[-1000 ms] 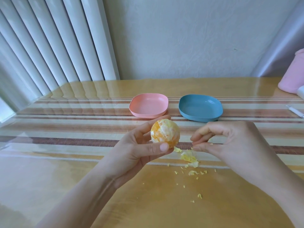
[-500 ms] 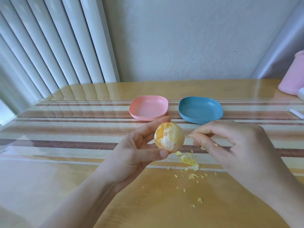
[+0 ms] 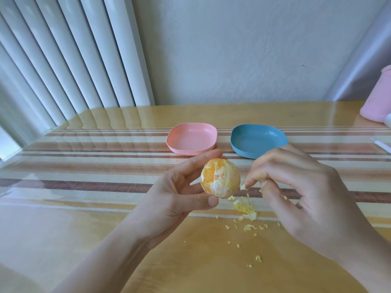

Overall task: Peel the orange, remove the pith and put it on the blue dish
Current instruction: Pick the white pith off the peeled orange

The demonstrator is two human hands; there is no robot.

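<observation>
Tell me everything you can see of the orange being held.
The orange is small, round and peeled: bare orange flesh shows on its left, whitish-yellow pith covers much of the right and bottom. The left hand holds it above the table between thumb and fingertips. The right hand pinches a pith scrap just beside it.

Blue dish point(image 3: 259, 142), pink dish point(image 3: 191, 138)

Home, by your view: wooden dining table point(image 3: 105, 240) under a glossy clear cover point(image 3: 53, 210), striped runner point(image 3: 95, 183) beneath. Vertical blinds point(image 3: 63, 60) at its left edge, textured wall point(image 3: 243, 49) behind. Plastic pink dish point(image 3: 190, 150) and blue dish point(image 3: 254, 140) mid-table.
</observation>
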